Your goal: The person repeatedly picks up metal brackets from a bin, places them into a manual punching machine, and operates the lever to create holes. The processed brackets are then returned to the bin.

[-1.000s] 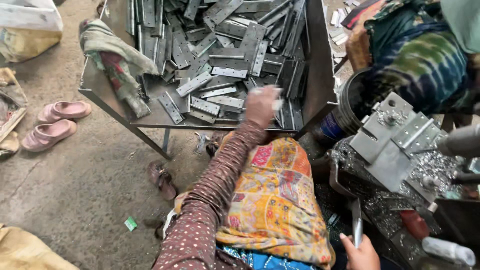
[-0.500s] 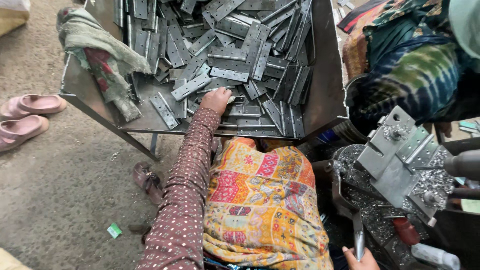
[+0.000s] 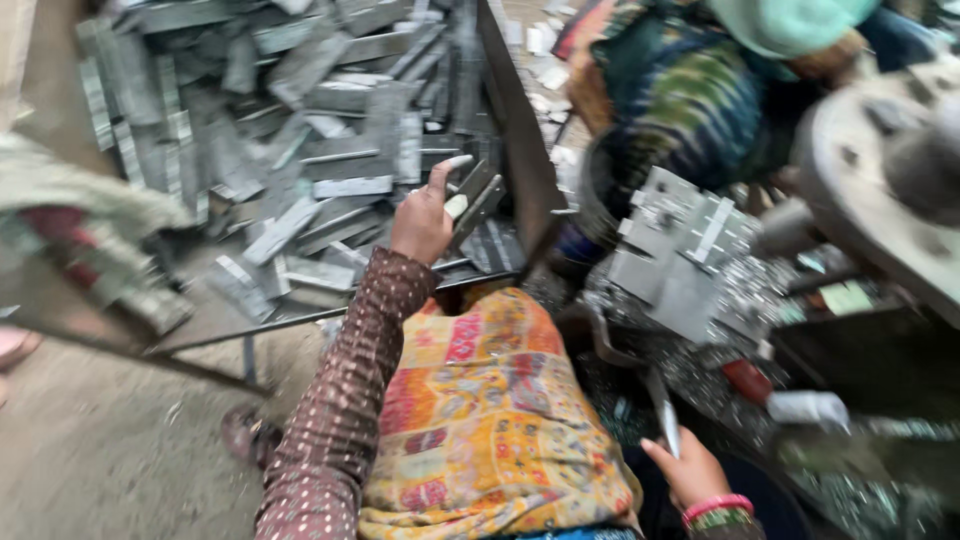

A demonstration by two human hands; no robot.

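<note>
Nearest to me, the right hand (image 3: pixel 693 470) sits low by the knee, fingers curled round a slim metal rod (image 3: pixel 668 432) — a closed grip on the tool. Just beyond the bright patterned cloth (image 3: pixel 490 410) over the lap, the left hand (image 3: pixel 425 215) is up at the near edge of the metal table (image 3: pixel 520 150), closed on a couple of flat grey metal strips (image 3: pixel 472 205), thumb raised; the strips are lifted clear of the heap of metal strips (image 3: pixel 290 150) spread across the table behind. To my eye the lift goes best with the strips pinched flat together and kept level, so neither one slips or snags the table's rim on the way toward the press fixture (image 3: pixel 680 255) at the right. Half a second ago that hand lay flat on the pile, reaching — now it has drawn back with pieces in it, and the view has swung closer. Farther off, another person in green patterned clothing (image 3: pixel 690 90) works.
</note>
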